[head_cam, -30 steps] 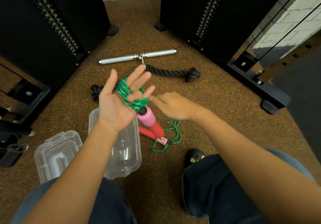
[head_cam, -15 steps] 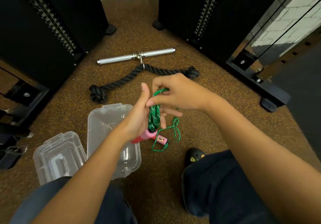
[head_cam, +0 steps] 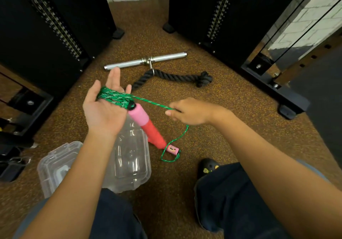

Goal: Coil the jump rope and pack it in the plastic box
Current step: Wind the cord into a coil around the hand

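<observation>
Left hand (head_cam: 105, 107) has reopened flat, palm up, green jump rope (head_cam: 115, 98) looped across it. Right hand (head_cam: 190, 111), pinched shut on rope, has pulled away toward 3 o'clock w/ slack taut: another wrap coming. Plastic box (head_cam: 129, 157) open at 6 o'clock, below left wrist.
</observation>
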Action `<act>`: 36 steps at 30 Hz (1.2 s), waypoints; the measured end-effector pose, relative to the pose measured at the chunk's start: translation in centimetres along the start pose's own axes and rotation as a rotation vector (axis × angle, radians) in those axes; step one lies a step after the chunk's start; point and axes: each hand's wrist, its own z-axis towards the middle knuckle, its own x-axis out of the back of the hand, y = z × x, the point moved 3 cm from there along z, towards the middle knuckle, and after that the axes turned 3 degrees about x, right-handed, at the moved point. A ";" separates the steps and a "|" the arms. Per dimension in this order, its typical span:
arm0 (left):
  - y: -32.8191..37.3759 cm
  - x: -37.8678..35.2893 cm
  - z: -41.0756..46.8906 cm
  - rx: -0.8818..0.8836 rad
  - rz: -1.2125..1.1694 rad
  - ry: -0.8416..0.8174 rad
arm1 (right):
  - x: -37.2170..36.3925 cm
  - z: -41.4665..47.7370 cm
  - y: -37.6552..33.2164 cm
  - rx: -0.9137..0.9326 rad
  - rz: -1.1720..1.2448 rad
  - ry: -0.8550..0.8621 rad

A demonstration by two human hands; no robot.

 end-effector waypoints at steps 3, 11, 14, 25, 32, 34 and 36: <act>-0.8 0.5 0.4 0.036 0.242 0.102 | -0.1 -0.3 -1.9 0.103 -0.046 -0.029; -7.0 -1.1 -1.8 0.379 1.027 -0.076 | 1.7 -0.8 -4.3 0.297 -0.034 0.130; -7.7 -2.2 -2.6 0.399 0.956 -0.288 | 3.2 -1.1 -2.7 0.233 0.111 0.217; -4.3 -2.7 -1.7 0.315 0.197 -0.290 | 0.2 0.8 -0.5 0.070 0.148 0.200; -3.4 -0.8 -0.3 0.251 0.305 -0.034 | -0.8 0.7 -1.6 -0.014 0.281 0.108; -4.4 -1.4 -0.9 0.388 0.354 -0.159 | -1.0 0.6 -1.7 -0.066 0.646 0.058; -5.1 -1.9 -1.6 0.498 0.354 -0.258 | -1.3 0.6 -2.0 -0.024 0.947 -0.042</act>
